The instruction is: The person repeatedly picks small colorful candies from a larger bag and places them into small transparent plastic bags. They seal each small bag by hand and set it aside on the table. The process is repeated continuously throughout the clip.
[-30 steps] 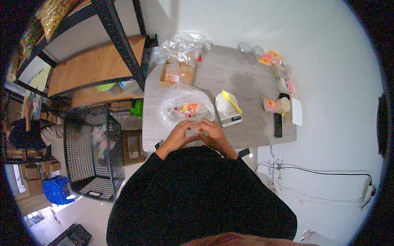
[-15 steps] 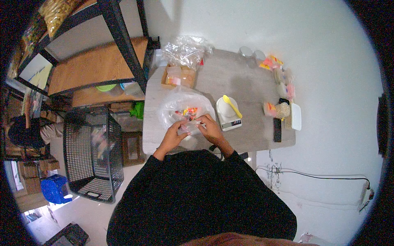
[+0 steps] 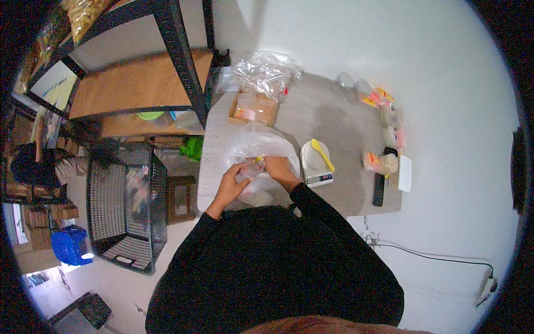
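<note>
A large clear plastic bag (image 3: 250,139) lies spread on the grey table in front of me. Small red and yellow packets inside it show only in part between my hands. My left hand (image 3: 230,186) is closed, pinching a small clear plastic pouch (image 3: 250,168) at the large bag's near side. Over the same opening, my right hand (image 3: 280,169) has its fingers curled downward, and whatever they grip is hidden. Just right of it stands a white kitchen scale (image 3: 318,177) with a yellow spoon (image 3: 322,155) lying across its round top.
Behind the bag sits an open cardboard box (image 3: 254,109) beneath crumpled clear plastic (image 3: 266,72). Jars, packets, a white tray (image 3: 405,173) and a black phone-like slab (image 3: 378,190) line the table's right side. A shelf rack (image 3: 139,83) and a black crate (image 3: 119,206) stand left.
My right hand has moved over the bag's opening with its fingers curled down, covering most of the coloured packets. My left hand keeps its pinch. The whole view has shifted slightly.
</note>
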{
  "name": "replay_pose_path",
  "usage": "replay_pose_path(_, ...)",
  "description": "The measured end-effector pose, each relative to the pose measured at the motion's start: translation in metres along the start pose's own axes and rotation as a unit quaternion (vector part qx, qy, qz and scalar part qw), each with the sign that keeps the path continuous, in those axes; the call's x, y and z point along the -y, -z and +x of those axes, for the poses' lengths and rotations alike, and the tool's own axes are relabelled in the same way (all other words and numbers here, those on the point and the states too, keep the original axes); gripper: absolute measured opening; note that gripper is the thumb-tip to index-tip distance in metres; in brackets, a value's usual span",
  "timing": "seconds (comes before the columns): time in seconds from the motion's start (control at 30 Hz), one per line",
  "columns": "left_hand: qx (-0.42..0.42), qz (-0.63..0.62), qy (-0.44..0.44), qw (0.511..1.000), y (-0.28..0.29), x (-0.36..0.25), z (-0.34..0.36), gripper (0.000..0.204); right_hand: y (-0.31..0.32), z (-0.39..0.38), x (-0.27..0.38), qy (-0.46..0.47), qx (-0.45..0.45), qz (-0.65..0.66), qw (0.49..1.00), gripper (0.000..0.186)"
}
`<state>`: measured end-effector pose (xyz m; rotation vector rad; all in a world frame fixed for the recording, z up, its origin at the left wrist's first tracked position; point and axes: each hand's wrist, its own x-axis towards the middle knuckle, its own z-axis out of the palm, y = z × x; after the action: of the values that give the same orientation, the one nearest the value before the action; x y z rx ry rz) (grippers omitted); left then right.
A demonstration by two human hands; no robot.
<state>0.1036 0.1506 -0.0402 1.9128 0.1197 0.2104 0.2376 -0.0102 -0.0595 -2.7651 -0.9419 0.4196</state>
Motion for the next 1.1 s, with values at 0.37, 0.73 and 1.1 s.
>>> replay_pose_path(0.37,0.003,-0.004,0.027,1.0,0.003,0.003,0.008,0.045,-0.016,-0.001,-0.012,0.066,0.067,0.044,0.995,0.033)
replay_pose_path(0.73,0.012,-0.009,0.029,0.999,0.004,0.0,0.011,0.049,0.015,-0.024,0.006,0.035,-0.031,0.173,0.984,0.018)
replay_pose_path(1.1,0.077,0.089,-0.043,0.992,-0.015,-0.02,-0.003,0.055,0.04,-0.086,0.027,0.142,-0.158,0.173,0.962,0.024)
